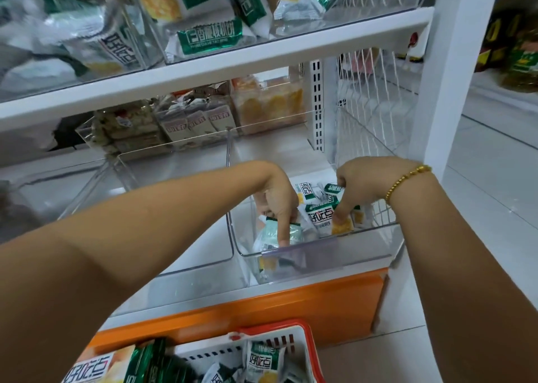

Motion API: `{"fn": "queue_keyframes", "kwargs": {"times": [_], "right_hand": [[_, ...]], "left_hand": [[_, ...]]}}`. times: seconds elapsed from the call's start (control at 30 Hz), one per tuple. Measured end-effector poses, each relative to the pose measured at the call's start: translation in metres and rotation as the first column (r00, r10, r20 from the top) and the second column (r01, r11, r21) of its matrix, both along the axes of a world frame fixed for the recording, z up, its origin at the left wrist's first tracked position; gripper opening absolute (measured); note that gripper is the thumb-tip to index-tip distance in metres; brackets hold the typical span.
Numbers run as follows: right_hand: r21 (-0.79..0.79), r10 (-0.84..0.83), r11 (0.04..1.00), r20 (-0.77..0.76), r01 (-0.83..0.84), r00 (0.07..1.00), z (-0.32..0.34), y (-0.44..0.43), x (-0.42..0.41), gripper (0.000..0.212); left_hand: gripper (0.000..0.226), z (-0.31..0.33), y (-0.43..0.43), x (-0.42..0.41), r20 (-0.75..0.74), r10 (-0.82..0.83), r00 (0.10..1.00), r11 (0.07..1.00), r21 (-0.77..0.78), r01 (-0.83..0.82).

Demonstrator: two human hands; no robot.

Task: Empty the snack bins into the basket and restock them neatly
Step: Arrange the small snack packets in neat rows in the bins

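Clear plastic forms the snack bin (320, 254) under both my hands. Its top is open, and its front rim lies just below my fingertips. A few snack packets (305, 192) lie loose on its floor, with glossy white and green wrappers and crimped ends.

My left hand (276, 202) reaches down with the forefinger straight onto a pale packet (267, 237) near the front wall; I cannot tell whether the other fingers grip it. My right hand (364, 185), with a gold bead bracelet (407, 179) at the wrist, curls round a white packet (320, 219), thumb tip on its yellow biscuit print.

Under my left forearm a second clear bin (203, 263) stands against this one. Just beyond my right hand rises a white wire divider (366, 115). Below my forearms the red-and-white basket (262, 342) holds more packets, in front of an orange shelf base (305, 304).
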State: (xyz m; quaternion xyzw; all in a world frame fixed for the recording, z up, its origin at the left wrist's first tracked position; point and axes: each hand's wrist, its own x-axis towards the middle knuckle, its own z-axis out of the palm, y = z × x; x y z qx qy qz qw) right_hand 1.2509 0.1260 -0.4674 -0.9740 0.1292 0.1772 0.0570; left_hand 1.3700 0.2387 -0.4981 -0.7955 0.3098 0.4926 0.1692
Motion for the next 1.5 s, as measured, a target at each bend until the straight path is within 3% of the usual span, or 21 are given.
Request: {"fn": "queue_keyframes", "kwargs": {"times": [0.13,0.27,0.4,0.5,0.63,0.73,0.87,0.97,1.07,1.17,1.23,1.3,1.4,1.5], "right_hand": [[-0.006,-0.02,1.0,0.038,0.02,0.999,0.002,0.004,-0.012,0.063],[0.018,-0.032,0.999,0.081,0.031,0.996,0.008,0.007,-0.019,0.055],[0.023,-0.062,0.998,0.132,0.059,0.989,0.023,0.013,-0.029,0.052],[0.022,-0.09,0.996,0.208,0.088,0.974,0.041,0.017,-0.043,0.049],[0.174,-0.181,0.977,0.352,0.126,0.918,0.067,0.023,-0.078,0.052],[0.385,-0.291,0.915,0.424,0.12,0.857,0.074,0.028,-0.109,0.059],[0.539,-0.423,0.829,0.436,0.145,0.794,0.062,0.046,-0.151,0.059],[0.594,-0.442,0.792,0.396,0.143,0.805,0.035,0.07,-0.171,0.053],[0.632,-0.394,0.758,0.248,0.161,0.885,-0.001,0.102,-0.175,0.054],[0.606,-0.284,0.777,0.097,0.17,0.954,-0.035,0.137,-0.167,0.051],[0.561,-0.212,0.812,0.023,0.163,0.977,-0.061,0.16,-0.162,0.046],[0.55,-0.172,0.818,-0.047,0.169,0.984,-0.095,0.18,-0.157,0.047],[0.572,-0.251,0.783,-0.071,0.246,0.965,-0.147,0.196,-0.153,0.046],[0.611,-0.383,0.715,-0.063,0.339,0.922,-0.18,0.203,-0.155,0.075]], "left_hand": [[0.047,0.004,0.005,-0.002,-0.008,0.013,1.0,0.999,-0.042,-0.013],[0.046,0.007,0.008,-0.007,-0.027,-0.008,1.0,0.999,-0.035,0.007],[0.052,0.025,0.019,-0.015,0.047,-0.004,0.999,0.981,-0.191,0.013],[0.038,0.041,0.035,-0.019,0.122,0.052,0.991,0.935,-0.355,-0.006],[0.02,0.072,0.062,-0.033,0.166,0.123,0.978,0.821,-0.571,-0.007],[0.024,0.099,0.091,-0.054,0.267,0.186,0.945,0.699,-0.712,0.064],[0.055,0.116,0.15,-0.105,0.105,0.285,0.953,0.496,-0.867,-0.053],[0.039,0.099,0.198,-0.146,-0.07,0.337,0.939,0.368,-0.908,-0.2],[0.036,0.056,0.236,-0.182,-0.068,0.415,0.907,0.418,-0.871,-0.256],[0.044,-0.009,0.26,-0.212,0.054,0.469,0.882,0.585,-0.767,-0.264],[0.04,-0.052,0.272,-0.23,0.045,0.485,0.874,0.673,-0.657,-0.34],[0.054,-0.087,0.285,-0.244,0.014,0.488,0.872,0.73,-0.555,-0.399],[0.047,-0.121,0.297,-0.256,0.013,0.466,0.885,0.792,-0.452,-0.41],[0.053,-0.143,0.303,-0.256,0.023,0.442,0.897,0.828,-0.396,-0.397]]}}
